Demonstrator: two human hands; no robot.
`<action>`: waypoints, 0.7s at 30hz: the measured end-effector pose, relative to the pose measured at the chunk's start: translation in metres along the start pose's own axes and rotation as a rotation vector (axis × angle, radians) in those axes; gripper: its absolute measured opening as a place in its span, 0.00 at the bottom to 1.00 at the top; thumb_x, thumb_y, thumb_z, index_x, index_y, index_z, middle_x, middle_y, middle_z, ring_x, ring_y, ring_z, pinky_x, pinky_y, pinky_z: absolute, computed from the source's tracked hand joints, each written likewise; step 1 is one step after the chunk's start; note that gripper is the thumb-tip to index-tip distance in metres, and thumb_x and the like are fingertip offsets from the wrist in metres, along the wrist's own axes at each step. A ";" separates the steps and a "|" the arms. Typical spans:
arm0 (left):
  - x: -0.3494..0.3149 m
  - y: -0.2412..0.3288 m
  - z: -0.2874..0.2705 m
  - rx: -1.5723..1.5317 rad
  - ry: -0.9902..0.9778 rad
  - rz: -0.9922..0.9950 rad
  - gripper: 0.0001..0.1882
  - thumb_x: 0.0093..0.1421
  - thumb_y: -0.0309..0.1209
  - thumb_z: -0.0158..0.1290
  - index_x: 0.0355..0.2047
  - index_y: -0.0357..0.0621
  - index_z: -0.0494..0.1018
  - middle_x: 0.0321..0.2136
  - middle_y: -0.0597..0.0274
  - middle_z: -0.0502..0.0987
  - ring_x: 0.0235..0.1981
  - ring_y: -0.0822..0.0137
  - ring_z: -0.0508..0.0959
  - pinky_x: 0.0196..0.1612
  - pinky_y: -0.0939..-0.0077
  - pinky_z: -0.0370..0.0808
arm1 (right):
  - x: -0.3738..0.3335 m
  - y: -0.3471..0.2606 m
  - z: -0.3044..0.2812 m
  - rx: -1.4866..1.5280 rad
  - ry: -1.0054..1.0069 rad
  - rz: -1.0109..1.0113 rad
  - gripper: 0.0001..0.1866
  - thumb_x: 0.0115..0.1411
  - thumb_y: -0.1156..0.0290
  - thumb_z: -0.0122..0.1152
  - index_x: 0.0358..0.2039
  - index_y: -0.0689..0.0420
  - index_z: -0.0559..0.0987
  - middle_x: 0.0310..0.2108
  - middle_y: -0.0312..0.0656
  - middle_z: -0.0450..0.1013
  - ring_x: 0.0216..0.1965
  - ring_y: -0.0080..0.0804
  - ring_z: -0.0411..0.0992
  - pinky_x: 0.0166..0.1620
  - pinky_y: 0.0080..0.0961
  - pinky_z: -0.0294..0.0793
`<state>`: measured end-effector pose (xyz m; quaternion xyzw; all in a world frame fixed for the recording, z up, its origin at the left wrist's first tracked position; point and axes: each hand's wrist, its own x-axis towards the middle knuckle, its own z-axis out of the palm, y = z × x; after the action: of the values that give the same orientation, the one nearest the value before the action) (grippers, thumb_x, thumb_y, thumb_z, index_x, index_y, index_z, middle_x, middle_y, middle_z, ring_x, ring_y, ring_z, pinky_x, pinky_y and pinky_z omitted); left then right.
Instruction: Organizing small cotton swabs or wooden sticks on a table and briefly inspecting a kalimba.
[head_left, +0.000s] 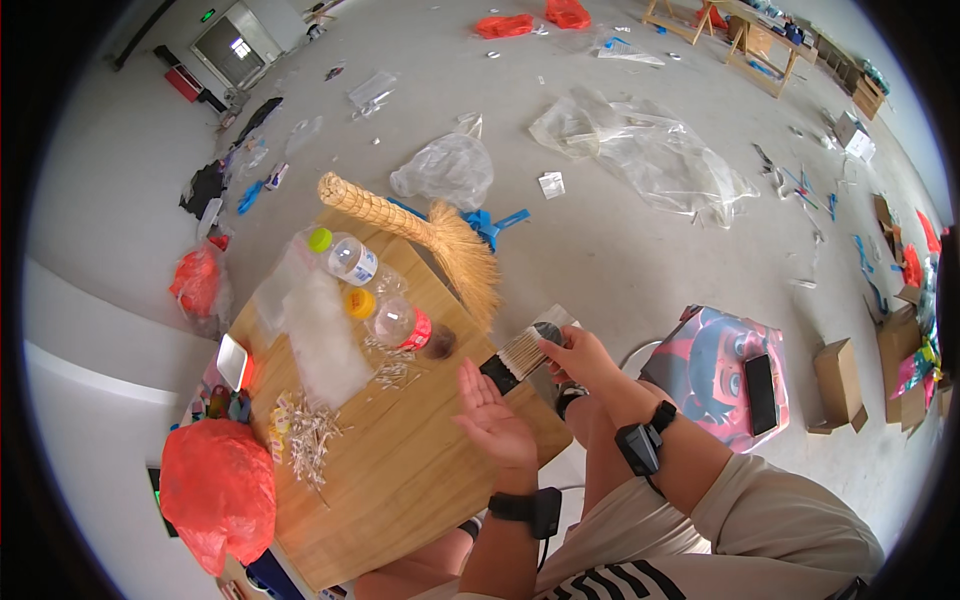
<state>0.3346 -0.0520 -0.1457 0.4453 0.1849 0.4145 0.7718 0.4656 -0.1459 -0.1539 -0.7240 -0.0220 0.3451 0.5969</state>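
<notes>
Left hand uncurled, palm up; right hand pinching swab packet

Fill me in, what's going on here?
Someone seated at a wooden table has a packet of thin pale sticks in the right hand, at the table's edge. The left hand is open beside it, palm up and empty. A loose pile of white swabs lies on the table, with a green-capped bottle and a yellow-capped bottle farther back.

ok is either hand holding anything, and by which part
The right hand holds a pack of thin pale sticks by its right side; the left hand, palm up, holds nothing.
</notes>
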 end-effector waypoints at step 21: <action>0.051 0.188 -0.283 0.677 0.713 0.236 0.19 0.70 0.39 0.54 0.56 0.45 0.72 0.44 0.62 0.76 0.39 0.66 0.76 0.42 0.70 0.76 | -0.075 -0.019 0.075 -0.295 -0.232 -0.857 0.03 0.61 0.77 0.61 0.36 0.56 0.77 0.26 0.41 0.71 0.25 0.35 0.72 0.30 0.31 0.71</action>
<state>0.0899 0.1889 -0.1351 0.5194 0.5094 0.5419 0.4208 0.3767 -0.1104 -0.1058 -0.6835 -0.4345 0.1391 0.5698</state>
